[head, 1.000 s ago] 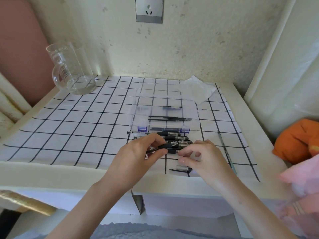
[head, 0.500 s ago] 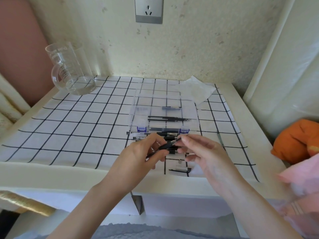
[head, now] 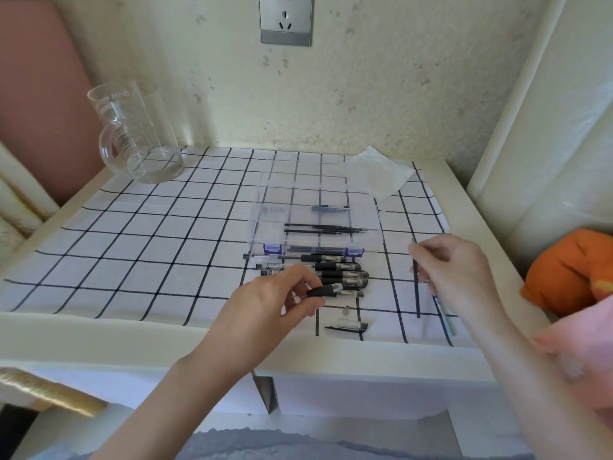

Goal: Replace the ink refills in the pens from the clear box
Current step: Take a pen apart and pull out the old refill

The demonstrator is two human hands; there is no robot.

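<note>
Right hand (head: 454, 270) moved right, grip pinching maybe a refill (head: 416, 293), left hand (head: 265, 310) pinching pen barrel (head: 326, 289), open cloth (head: 381, 295) between

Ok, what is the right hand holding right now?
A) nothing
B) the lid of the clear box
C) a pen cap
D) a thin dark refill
D: the right hand pinches a thin dark refill that hangs down over the checked cloth, while the left hand holds the pen barrel.
</note>
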